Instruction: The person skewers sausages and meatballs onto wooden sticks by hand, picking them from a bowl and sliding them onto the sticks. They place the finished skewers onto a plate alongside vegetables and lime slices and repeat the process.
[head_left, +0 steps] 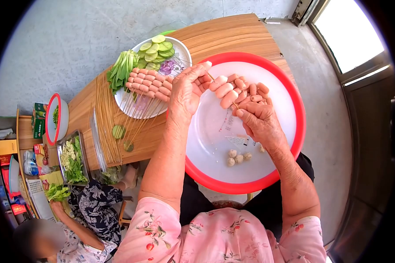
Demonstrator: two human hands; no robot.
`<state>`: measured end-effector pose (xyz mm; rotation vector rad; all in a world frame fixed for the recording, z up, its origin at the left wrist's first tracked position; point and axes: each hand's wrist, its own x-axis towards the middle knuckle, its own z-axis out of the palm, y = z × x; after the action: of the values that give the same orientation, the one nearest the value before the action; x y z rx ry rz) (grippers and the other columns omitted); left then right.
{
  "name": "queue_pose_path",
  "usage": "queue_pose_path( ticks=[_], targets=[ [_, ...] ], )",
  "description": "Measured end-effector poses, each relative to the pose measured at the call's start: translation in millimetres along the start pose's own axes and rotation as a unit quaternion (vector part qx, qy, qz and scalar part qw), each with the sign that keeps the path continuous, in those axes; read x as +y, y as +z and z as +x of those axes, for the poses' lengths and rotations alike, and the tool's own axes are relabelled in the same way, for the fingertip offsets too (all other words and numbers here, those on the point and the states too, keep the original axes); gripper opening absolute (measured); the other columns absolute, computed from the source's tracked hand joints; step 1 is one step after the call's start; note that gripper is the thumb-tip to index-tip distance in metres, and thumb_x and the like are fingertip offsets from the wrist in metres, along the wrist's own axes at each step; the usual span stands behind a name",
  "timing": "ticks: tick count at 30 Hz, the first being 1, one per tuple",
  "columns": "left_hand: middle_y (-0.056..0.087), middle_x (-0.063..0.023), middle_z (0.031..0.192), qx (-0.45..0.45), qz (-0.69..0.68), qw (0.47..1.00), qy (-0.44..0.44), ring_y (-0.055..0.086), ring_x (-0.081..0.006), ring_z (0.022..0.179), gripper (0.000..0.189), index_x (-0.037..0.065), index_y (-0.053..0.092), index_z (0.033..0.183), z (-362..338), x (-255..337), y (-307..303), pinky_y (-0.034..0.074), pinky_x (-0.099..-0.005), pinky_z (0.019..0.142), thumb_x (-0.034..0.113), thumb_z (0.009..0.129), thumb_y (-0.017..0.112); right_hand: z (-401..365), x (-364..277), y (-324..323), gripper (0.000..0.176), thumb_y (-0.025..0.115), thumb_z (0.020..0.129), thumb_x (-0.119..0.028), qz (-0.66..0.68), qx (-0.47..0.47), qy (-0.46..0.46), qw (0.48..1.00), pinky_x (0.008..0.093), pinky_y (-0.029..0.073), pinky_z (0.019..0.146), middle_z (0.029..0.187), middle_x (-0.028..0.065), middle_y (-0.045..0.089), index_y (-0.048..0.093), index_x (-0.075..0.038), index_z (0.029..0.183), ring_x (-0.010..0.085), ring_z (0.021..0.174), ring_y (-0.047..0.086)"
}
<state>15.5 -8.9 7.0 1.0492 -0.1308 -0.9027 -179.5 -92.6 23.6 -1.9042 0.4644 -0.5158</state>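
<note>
Between my hands is a wooden skewer with three small pink sausages (pixel 224 90) on it, held over a big white basin with a red rim (pixel 298 114). My left hand (pixel 186 90) is closed at the skewer's upper end, its fingers bent. At the lower end, the thumb and fingers of my right hand (pixel 259 120) pinch the stick. Loose sausages (pixel 252 91) lie heaped in the basin beyond my right hand. Several pale meatballs (pixel 238 158) sit near the basin's front.
Left of the basin, a white plate (pixel 186 46) holds finished sausage skewers (pixel 148 83), cucumber slices (pixel 156 50) and leafy greens (pixel 123 70). Bare bamboo sticks (pixel 105 118) lie on the wooden table (pixel 224 35). A seated person (pixel 87 219) handles greens beside a tray of vegetables (pixel 74 160).
</note>
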Motion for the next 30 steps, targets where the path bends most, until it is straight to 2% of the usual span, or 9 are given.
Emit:
queue_pose_path(
  ticks=[2,13,16,18,22,25,27,28,30],
  targets=[
    [0.059,-0.0049,0.074,-0.004,0.011,1.0,0.001,0.055,-0.0119,0.066,0.019,-0.002,0.064,0.095,-2.0,0.5,2.3,0.047,-0.0245,0.063,0.013,0.083,0.066,-1.4,-3.8,-0.9,0.014,0.063,0.084,-0.009,0.028,-0.017,0.07,0.997,0.0268,0.036,0.048,0.046,0.0006,0.048,0.067,0.002,0.076,0.0088,0.046,0.045],
    [0.061,-0.0015,0.083,-0.003,0.021,0.998,-0.053,0.055,-0.0108,0.072,0.021,0.003,0.066,0.096,-6.1,-1.7,2.5,0.047,-0.0281,0.074,0.017,0.08,0.067,-4.3,-4.1,1.5,0.016,0.062,0.086,-0.011,0.036,-0.021,0.101,0.994,0.025,0.037,0.049,0.049,0.0009,0.05,0.066,0.002,0.079,0.0085,0.047,0.045],
    [0.054,0.0022,0.076,-0.005,0.007,0.996,-0.085,0.05,-0.0096,0.069,0.014,0.006,0.063,0.086,-8.7,-4.3,8.0,0.045,-0.0285,0.073,0.018,0.081,0.066,-5.2,-2.5,4.6,0.016,0.062,0.086,-0.011,0.026,-0.002,0.085,0.996,0.0246,0.036,0.048,0.049,0.0007,0.049,0.066,0.002,0.079,0.0081,0.047,0.045],
    [0.042,0.0044,0.07,-0.105,-0.028,0.988,-0.107,0.043,-0.0093,0.066,0.016,0.009,0.055,0.076,-8.0,-7.0,6.1,0.042,-0.0271,0.07,0.02,0.083,0.064,-5.3,-2.3,7.0,0.016,0.062,0.086,-0.011,0.028,0.013,0.081,0.996,0.0244,0.036,0.047,0.049,0.0007,0.049,0.066,0.002,0.079,0.0079,0.047,0.044],
    [0.031,0.0047,0.068,-0.073,-0.03,0.992,-0.098,0.035,-0.0092,0.063,0.025,0.013,0.045,0.072,-9.2,-9.4,8.9,0.039,-0.0271,0.065,0.024,0.085,0.062,-4.3,-3.8,7.7,0.015,0.061,0.087,-0.012,0.046,0.003,0.101,0.994,0.0236,0.035,0.045,0.049,-0.0002,0.047,0.066,0.002,0.082,0.0072,0.047,0.044],
    [0.046,0.003,0.074,-0.132,-0.018,0.988,-0.077,0.046,-0.0096,0.07,0.022,0.009,0.056,0.083,-8.9,-5.4,8.2,0.043,-0.0279,0.072,0.03,0.086,0.061,-1.8,-5.3,9.8,0.016,0.059,0.088,-0.012,0.057,0.004,0.09,0.994,0.0232,0.034,0.044,0.049,-0.0003,0.047,0.066,0.002,0.083,0.007,0.046,0.043],
    [0.059,-0.0009,0.09,-0.057,-0.013,0.996,-0.061,0.056,-0.0124,0.082,0.034,0.004,0.062,0.102,-16.7,-4.4,18.7,0.046,-0.03,0.081,0.035,0.087,0.06,-0.1,-6.3,10.4,0.017,0.059,0.089,-0.012,0.064,0.01,0.079,0.995,0.0231,0.034,0.043,0.05,-0.0001,0.047,0.066,0.002,0.084,0.007,0.045,0.043],
    [0.059,-0.0009,0.09,-0.059,-0.013,0.996,-0.059,0.056,-0.0124,0.082,0.034,0.004,0.062,0.102,-18.1,-4.1,18.8,0.046,-0.03,0.081,0.035,0.087,0.06,0.5,-7.0,10.2,0.017,0.058,0.089,-0.012,0.072,0.018,0.088,0.993,0.0229,0.034,0.043,0.049,0.0,0.047,0.066,0.003,0.084,0.0069,0.045,0.043],
    [0.062,-0.005,0.105,-0.104,0.017,0.994,-0.028,0.06,-0.0165,0.094,0.05,0.001,0.058,0.118,-19.6,-4.9,19.6,0.046,-0.0337,0.089,0.04,0.086,0.06,0.8,-5.3,9.2,0.018,0.057,0.09,-0.011,0.076,0.028,0.094,0.992,0.0227,0.033,0.042,0.049,0.0001,0.047,0.066,0.003,0.084,0.0068,0.044,0.043]
  ],
)
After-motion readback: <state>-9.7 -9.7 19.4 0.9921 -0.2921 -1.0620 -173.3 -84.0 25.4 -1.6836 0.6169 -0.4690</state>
